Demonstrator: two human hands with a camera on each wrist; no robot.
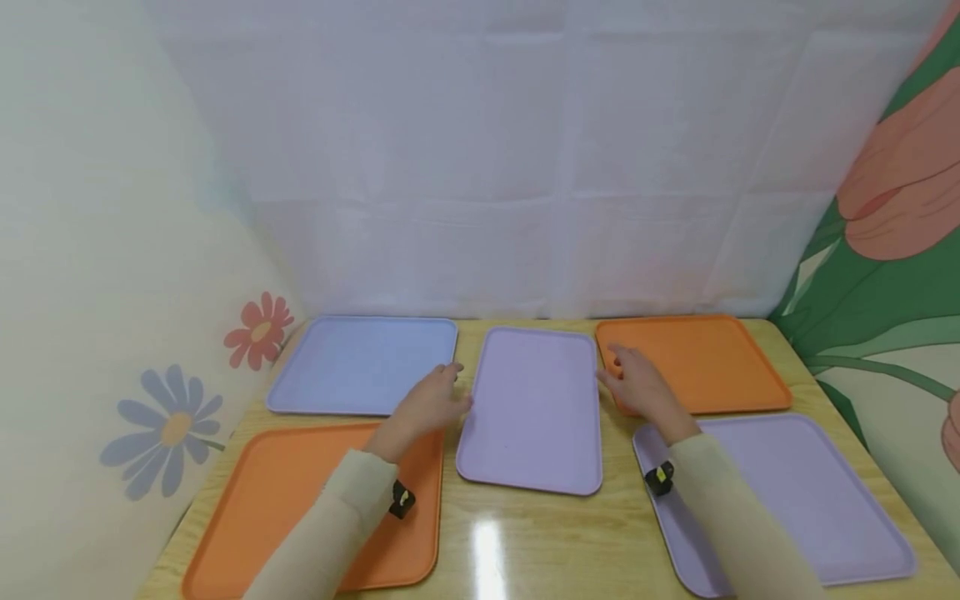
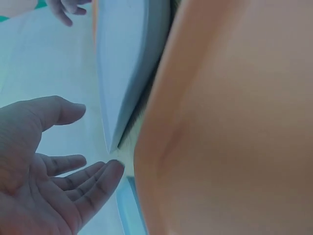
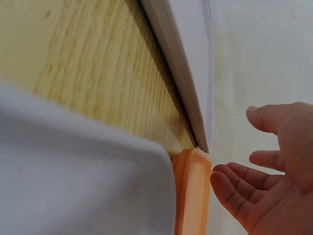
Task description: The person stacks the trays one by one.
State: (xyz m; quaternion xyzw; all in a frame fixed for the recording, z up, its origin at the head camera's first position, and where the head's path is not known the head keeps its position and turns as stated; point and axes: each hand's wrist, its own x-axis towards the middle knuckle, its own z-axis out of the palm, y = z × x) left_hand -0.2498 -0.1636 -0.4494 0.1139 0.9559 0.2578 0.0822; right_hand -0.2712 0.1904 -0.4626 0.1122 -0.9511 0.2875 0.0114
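A light purple tray (image 1: 534,408) lies at the centre of the table, between my two hands. My left hand (image 1: 429,407) is just off its left side, thumb toward the rim, over the corner of the blue tray (image 1: 360,362). On the other side my right hand (image 1: 641,387) is by the tray's right rim, over the left edge of the far orange tray (image 1: 697,358). Both wrist views show the left palm (image 2: 49,181) and the right palm (image 3: 279,181) with nothing in them, fingers loosely bent and thumbs apart.
A second orange tray (image 1: 300,492) lies at the near left, under my left forearm. Another purple tray (image 1: 810,492) is at the near right beneath my right forearm. The wooden table (image 1: 555,542) meets a white cloth backdrop (image 1: 465,167), with flower-patterned cloth on both sides.
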